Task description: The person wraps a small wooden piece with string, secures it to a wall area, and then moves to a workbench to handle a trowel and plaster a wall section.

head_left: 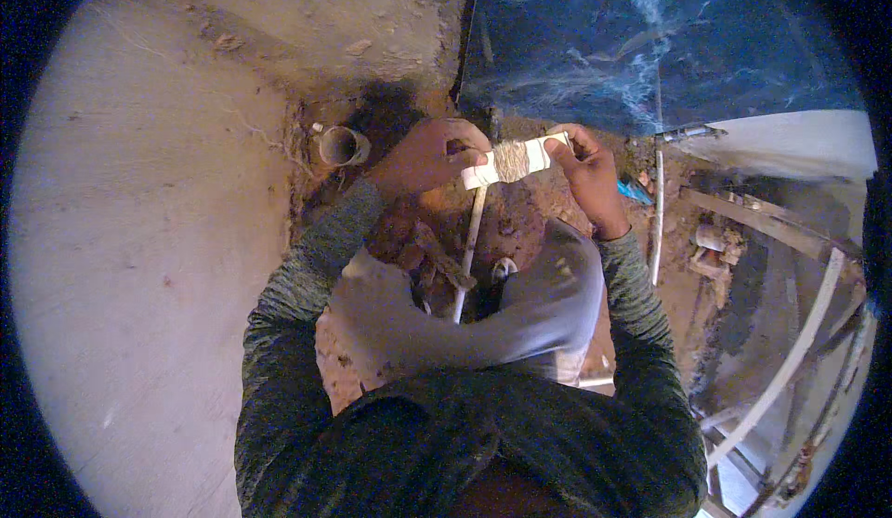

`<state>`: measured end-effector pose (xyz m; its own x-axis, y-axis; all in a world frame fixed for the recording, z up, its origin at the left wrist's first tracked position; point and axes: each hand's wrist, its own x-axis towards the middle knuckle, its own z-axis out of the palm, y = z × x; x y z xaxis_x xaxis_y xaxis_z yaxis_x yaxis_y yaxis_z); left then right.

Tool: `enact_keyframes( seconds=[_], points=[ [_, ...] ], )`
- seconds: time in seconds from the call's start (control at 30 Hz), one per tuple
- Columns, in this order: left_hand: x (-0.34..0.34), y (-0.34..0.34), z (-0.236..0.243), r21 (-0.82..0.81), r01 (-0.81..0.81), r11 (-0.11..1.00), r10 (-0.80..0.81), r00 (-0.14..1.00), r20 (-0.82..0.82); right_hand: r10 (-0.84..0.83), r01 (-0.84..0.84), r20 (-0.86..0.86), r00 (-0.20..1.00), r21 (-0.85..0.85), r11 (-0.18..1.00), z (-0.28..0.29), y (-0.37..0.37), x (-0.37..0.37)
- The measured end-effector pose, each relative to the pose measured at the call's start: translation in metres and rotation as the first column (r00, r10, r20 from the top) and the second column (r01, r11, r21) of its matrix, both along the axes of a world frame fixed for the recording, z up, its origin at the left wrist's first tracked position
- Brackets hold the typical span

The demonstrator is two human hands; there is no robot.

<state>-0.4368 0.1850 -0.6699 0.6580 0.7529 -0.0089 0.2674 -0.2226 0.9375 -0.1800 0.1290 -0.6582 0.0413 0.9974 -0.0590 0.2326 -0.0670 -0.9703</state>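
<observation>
Both my hands hold a flat white strip of card (556,154) with tan twine (510,161) wound around its middle. At the card's left end, the fingers of my left hand (429,157) are closed on it. My right hand (591,180) pinches the opposite end between thumb and fingers. The card tilts slightly up to the right, in front of my knees. Below it, a thin white pipe (472,235) runs between my legs, its upper end hidden behind the card.
A wide grey pipe end (344,147) rises from the dirt by the left wall (149,239). A dark blue panel (576,44) stands ahead. Rightward are a thin white pipe (659,225), a bright blue scrap (635,191) and wooden pieces (762,219).
</observation>
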Motion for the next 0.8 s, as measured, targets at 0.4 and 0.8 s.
enact_keyframes(
  seconds=[0.4,0.8],
  points=[
    [0.014,0.018,-0.087,0.277,0.027,0.96,-0.014,0.999,-0.049,-0.004,-0.007,0.084,0.996,0.123,0.992,-0.097,0.004,0.01],
    [0.008,0.003,-0.099,0.007,0.03,1.0,-0.031,0.995,0.098,-0.105,0.087,0.107,0.989,0.165,0.982,-0.107,-0.008,0.007]
  ],
)
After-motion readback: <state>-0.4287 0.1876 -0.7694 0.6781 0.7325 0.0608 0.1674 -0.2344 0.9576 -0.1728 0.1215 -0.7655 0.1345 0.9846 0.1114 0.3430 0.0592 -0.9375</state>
